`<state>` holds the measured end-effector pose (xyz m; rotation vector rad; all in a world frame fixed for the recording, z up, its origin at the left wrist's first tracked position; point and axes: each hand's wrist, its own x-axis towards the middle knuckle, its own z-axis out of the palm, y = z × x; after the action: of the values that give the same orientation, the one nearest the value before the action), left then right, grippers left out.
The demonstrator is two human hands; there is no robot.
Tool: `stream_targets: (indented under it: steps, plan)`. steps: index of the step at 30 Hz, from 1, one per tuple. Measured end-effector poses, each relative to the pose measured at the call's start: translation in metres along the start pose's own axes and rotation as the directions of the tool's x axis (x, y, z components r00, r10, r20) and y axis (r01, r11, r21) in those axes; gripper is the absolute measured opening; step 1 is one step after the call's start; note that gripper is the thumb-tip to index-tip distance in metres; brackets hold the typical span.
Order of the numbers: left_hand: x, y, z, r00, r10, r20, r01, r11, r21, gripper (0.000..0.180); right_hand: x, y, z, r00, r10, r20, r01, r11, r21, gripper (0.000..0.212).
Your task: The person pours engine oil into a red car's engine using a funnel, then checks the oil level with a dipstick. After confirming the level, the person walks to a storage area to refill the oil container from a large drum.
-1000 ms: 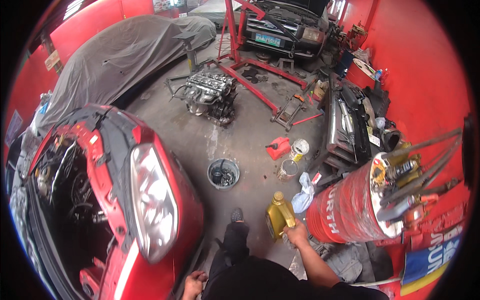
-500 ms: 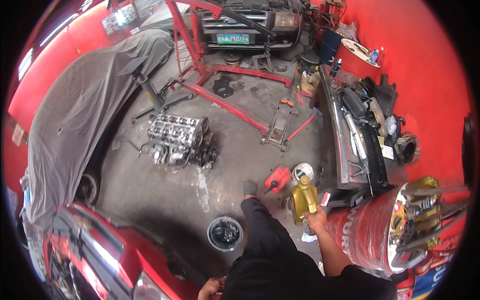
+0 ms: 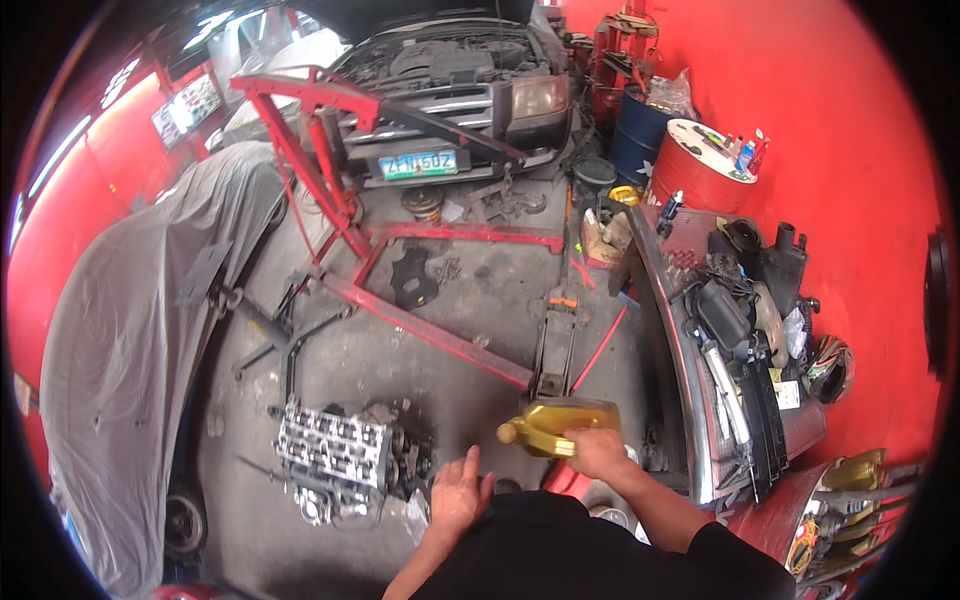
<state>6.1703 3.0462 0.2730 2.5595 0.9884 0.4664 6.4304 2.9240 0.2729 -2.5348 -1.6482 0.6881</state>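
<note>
My right hand grips a gold plastic oil jug by its handle. The jug lies tipped nearly on its side in the air, its neck and gold cap pointing left. Just left of the neck and a little nearer to me, my left hand is raised with its fingers stretched out, touching nothing. Beyond my left hand to the left, a bare engine sits on the floor, its top uncovered and its metal shiny. A red container shows partly below the jug.
A red engine hoist stands ahead, before a vehicle with its hood up. Its leg ends near a floor jack. On the right is a table crowded with parts, and red drums. A covered car stands left.
My right hand has lifted the jug up and forward from beside the red drum and tipped it leftward. My left hand has come up from the lower edge and opened. The view has shifted forward.
</note>
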Motion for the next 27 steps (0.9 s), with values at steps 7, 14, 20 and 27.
stream_targets:
  steps: [7,14,20,27]
  plan:
    - [0.206,-0.04,0.042,0.964,0.263,0.029,-0.265,0.958,0.106,0.039,0.097,-0.034,-0.08,0.996,0.032,-0.084,-0.029,0.999,0.036,0.039]
    - [0.371,-0.033,0.079,0.756,0.625,0.194,-0.629,0.776,-0.048,0.031,0.149,-0.005,-0.101,0.89,0.342,-0.303,-0.299,0.937,0.18,0.038]
    - [0.464,0.004,0.14,0.96,0.153,0.236,-0.109,0.976,-0.187,0.04,0.215,0.031,-0.122,0.826,0.409,-0.389,-0.368,0.913,0.177,0.036]
    - [0.575,0.04,0.114,0.828,-0.019,0.56,0.022,1.0,0.002,0.06,0.282,0.097,-0.167,0.8,0.476,-0.365,-0.422,0.879,0.221,0.039]
